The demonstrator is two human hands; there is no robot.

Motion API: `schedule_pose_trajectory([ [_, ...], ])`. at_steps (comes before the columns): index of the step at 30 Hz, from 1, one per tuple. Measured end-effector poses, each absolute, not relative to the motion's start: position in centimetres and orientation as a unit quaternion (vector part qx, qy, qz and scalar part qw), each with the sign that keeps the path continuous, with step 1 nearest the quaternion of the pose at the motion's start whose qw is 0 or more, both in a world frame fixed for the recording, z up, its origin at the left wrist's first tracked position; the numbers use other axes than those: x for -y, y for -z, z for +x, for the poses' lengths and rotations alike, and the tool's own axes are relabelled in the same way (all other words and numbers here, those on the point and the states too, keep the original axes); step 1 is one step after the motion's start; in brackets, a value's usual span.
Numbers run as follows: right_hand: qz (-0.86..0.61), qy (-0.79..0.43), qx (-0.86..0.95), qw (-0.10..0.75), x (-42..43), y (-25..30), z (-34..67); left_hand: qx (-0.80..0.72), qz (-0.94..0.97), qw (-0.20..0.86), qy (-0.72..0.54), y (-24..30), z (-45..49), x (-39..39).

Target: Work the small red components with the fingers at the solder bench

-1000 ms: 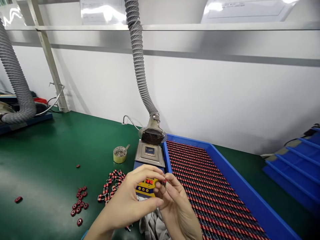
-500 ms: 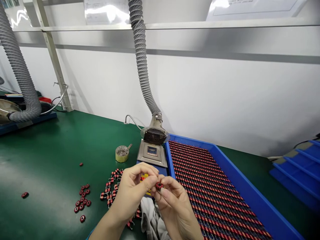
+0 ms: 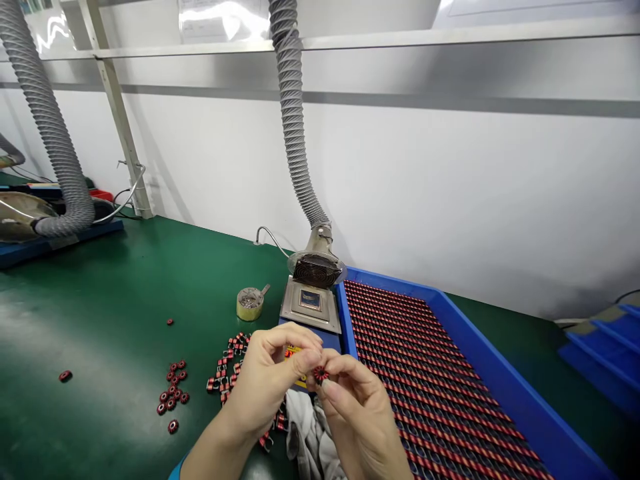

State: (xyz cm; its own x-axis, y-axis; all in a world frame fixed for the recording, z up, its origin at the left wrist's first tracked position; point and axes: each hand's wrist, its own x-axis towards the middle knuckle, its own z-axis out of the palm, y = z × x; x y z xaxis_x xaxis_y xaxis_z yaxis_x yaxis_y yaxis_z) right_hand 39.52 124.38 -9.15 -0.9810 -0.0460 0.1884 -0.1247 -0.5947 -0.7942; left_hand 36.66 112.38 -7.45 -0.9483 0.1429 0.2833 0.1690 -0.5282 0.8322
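Between the thumb and fingers of my right hand (image 3: 357, 403) is a small red-and-black wound ring coil (image 3: 321, 375). My left hand (image 3: 273, 377) is closed in a pinch at the coil's upper left edge; whatever lies between its fingertips is too small to make out. The two hands meet in front of a solder pot (image 3: 311, 300) with a square opening. To the left of my wrist lies a pile of red coils with bent wire leads (image 3: 223, 373). Farther left, several loose ring coils (image 3: 173, 393) are scattered on the green table (image 3: 115, 293).
A blue tray (image 3: 500, 347) filled with rows of coils stands on the right. An extraction hose (image 3: 295, 127) hangs over the solder pot. A small round tin (image 3: 249, 305) sits left of it. Grey cloth (image 3: 305, 433) lies under my hands; blue trays (image 3: 607, 353) stand far right.
The view has shifted slightly, so the table things appear a little farther right. Both hands stay together at the coil, which has turned slightly.
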Motion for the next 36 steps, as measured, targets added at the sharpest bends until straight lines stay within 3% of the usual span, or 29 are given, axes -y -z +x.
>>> schedule_pose_trajectory([
  [7, -0.002, -0.933, 0.359, 0.007, -124.1, 8.0, 39.9, 0.495, -0.148, 0.142, 0.844, 7.7, 36.0, -110.9],
  [15, -0.006, -0.964, 0.259, -0.059, -125.1, 9.4, 39.3, 0.656, -0.266, 0.007, 0.706, 7.0, 37.3, -111.5],
  [22, -0.010, -0.962, 0.266, -0.056, -124.5, 9.2, 39.6, 0.640, -0.257, 0.093, 0.718, 7.3, 37.2, -112.4],
  [29, 0.012, -0.961, 0.271, -0.058, -124.4, 9.3, 39.3, 0.601, -0.228, 0.056, 0.764, 7.7, 37.2, -112.5],
  [36, 0.022, -0.965, 0.255, -0.053, -124.3, 9.5, 39.2, 0.621, -0.231, 0.104, 0.742, 7.7, 37.2, -112.6],
])
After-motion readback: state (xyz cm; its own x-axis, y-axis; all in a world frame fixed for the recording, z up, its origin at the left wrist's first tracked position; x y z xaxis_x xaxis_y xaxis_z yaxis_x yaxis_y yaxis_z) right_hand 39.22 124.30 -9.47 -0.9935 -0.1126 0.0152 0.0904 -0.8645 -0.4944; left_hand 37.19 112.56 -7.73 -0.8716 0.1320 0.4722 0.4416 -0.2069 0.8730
